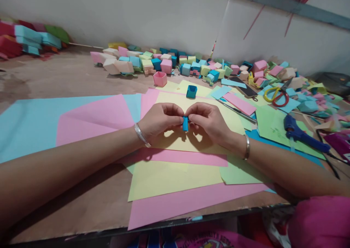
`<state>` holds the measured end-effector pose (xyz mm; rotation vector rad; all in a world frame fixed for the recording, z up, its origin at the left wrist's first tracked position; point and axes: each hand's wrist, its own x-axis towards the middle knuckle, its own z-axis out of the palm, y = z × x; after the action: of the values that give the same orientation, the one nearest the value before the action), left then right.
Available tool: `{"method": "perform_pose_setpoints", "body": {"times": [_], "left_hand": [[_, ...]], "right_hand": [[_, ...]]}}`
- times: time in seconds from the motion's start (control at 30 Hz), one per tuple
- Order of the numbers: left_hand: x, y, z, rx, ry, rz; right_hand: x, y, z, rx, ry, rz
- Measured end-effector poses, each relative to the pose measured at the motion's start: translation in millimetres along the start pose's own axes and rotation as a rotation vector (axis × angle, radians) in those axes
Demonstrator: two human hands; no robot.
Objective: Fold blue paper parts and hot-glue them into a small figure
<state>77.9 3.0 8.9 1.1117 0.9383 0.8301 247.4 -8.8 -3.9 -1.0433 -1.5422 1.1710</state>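
Between my two hands is a small folded piece of blue paper (185,124), held upright above a yellow sheet (169,142). My left hand (165,119) pinches its left side with thumb and forefinger. From the other side, my right hand (207,119) pinches it the same way, the fingertips of both hands almost meeting at its top. Just beyond the hands stands a small open blue paper box (191,91). A pink open paper box (160,79) is a little further back and to the left.
Many coloured paper boxes (166,66) line the wall. On the right lie scissors (276,95), a phone (243,87), a blue glue gun (303,135) with a cord, and a slim metal tool (237,111). Pink sheets (93,117) and blue sheets (30,124) spread left.
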Motion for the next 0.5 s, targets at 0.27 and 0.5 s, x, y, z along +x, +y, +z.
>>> {"method": "perform_pose_setpoints", "body": {"times": [0.27,0.5], "left_hand": [[-3.6,2.8,2.4,0.210,0.004,0.173],[0.7,3.4,-0.4,0.017,0.037,0.042]], "right_hand": [[-2.6,1.9,4.4,-0.046,0.034,-0.156],[-2.7,8.8,-0.5,-0.285,-0.014,-0.386]]}}
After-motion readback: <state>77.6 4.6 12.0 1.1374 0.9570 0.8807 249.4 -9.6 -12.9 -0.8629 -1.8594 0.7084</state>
